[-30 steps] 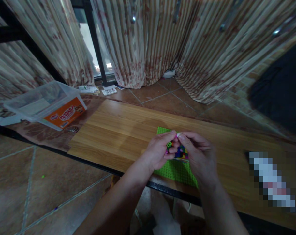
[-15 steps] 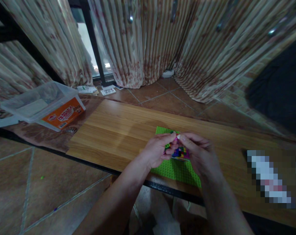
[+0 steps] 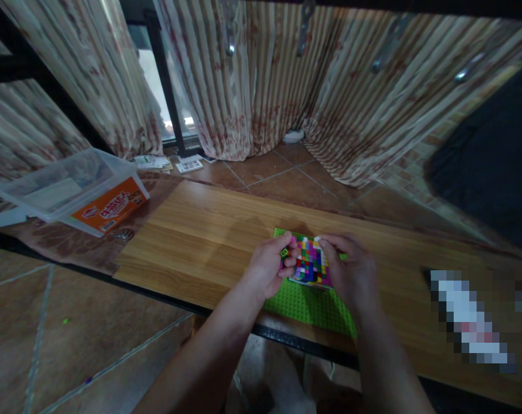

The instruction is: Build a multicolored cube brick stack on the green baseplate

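Above the green baseplate (image 3: 308, 307), both of the person's hands reach me through the head camera as a close pair, facing each other across a multicoloured brick block (image 3: 309, 261). That block sits on the baseplate, toward its far part, and the baseplate lies on a wooden board (image 3: 192, 236).

I follow the left forearm (image 3: 220, 336) up from the bottom edge, slanting away and to the right, its wrist nearly straight. At its end the left hand (image 3: 265, 267) is curled inward, its fingers folded around small bricks (image 3: 284, 252) (I make out yellow-green and pink, but the fingers hide how many there are). Its thumb lies along the top, the tip pointing at the block, and its fingertips sit right at the block's left side.

From the other side I see the right forearm (image 3: 386, 345) rise and lean left. The right hand (image 3: 356, 273) arches over the block's right edge, back of the hand upward, with thumb and forefinger pinching a small white piece (image 3: 317, 238) at the block's far edge. Whether that piece touches the block I cannot tell from here. A bit of bright green (image 3: 342, 256) shows by the right hand's fingers; I cannot tell whether it is gripped.

Well off to the left, I have a clear plastic box (image 3: 110, 207) with an orange label, standing tilted in my view beyond the board's end, and striped curtains (image 3: 226, 86) hang behind everything
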Tool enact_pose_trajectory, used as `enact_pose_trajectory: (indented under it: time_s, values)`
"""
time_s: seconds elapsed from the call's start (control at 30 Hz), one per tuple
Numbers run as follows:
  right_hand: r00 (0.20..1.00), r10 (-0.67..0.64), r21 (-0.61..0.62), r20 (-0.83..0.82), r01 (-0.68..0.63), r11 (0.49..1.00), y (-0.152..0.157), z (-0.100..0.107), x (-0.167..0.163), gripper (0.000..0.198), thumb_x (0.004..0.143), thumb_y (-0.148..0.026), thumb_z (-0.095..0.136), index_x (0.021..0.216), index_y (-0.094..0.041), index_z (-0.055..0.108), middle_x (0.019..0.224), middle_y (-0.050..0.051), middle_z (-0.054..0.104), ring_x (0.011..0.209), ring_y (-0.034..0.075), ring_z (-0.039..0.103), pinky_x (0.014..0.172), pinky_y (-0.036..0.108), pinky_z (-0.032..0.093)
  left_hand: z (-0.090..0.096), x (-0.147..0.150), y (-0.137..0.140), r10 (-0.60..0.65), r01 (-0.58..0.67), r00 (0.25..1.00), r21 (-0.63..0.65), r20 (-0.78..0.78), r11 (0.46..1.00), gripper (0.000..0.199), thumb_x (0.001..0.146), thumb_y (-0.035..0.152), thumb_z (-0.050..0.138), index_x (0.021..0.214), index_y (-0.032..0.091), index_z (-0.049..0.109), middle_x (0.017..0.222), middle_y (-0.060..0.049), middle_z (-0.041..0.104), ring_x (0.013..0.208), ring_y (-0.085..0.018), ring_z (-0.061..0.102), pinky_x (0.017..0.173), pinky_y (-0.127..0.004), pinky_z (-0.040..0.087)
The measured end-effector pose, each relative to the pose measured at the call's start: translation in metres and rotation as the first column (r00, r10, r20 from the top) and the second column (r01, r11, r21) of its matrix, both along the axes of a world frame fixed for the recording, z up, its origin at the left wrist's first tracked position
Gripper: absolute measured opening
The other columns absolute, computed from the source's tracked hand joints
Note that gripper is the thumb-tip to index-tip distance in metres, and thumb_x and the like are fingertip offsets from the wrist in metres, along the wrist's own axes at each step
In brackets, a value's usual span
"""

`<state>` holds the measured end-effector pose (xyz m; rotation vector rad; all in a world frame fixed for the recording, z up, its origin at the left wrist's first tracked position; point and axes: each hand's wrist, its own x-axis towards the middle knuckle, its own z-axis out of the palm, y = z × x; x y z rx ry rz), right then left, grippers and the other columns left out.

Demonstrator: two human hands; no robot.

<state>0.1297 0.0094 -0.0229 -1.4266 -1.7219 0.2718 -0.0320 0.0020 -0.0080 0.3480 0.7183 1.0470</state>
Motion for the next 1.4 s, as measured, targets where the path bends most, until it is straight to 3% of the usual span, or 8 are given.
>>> enact_pose_trajectory:
  time_s: [0.33, 0.87, 1.4]
  values:
    - [0.994, 0.054, -0.027, 0.095, -0.052, 0.998, 0.006, -0.005, -0.002, 0.022, 0.088, -0.034, 0.055, 0.087, -0.022, 0.074, 0.091, 0.007, 0.069, 0.088, 0.023, 0.063, 0.084, 0.040, 0.048, 0.001, 0.000, 0.000, 0.011, -0.012, 1.000, -0.015, -0.003, 1.000, 0.023, 0.087, 0.028, 0.054, 0.070, 0.014, 0.051, 0.061, 0.003, 0.044, 0.043, -0.002, 0.034, 0.035, -0.012, 0.016]
    - [0.965, 0.149, -0.023, 0.214, -0.147, 0.989, 0.015, 0.000, -0.001, 0.026, 0.089, -0.032, 0.050, 0.079, -0.023, 0.072, 0.082, 0.006, 0.069, 0.081, 0.023, 0.062, 0.079, 0.038, 0.047, -0.003, 0.001, 0.001, 0.007, -0.006, 1.000, -0.033, 0.006, 0.999, 0.023, 0.083, 0.030, 0.062, 0.071, 0.014, 0.052, 0.061, 0.004, 0.045, 0.042, -0.001, 0.032, 0.034, -0.011, 0.016]
    - [0.974, 0.149, -0.095, 0.173, -0.134, 0.986, 0.017, -0.005, 0.000, 0.024, 0.089, -0.032, 0.051, 0.084, -0.023, 0.073, 0.085, 0.005, 0.070, 0.081, 0.021, 0.063, 0.080, 0.037, 0.047, -0.004, 0.006, 0.000, 0.003, -0.003, 1.000, -0.032, -0.017, 0.999, 0.022, 0.088, 0.025, 0.054, 0.070, 0.012, 0.053, 0.061, 0.003, 0.045, 0.041, -0.001, 0.032, 0.034, -0.011, 0.015]
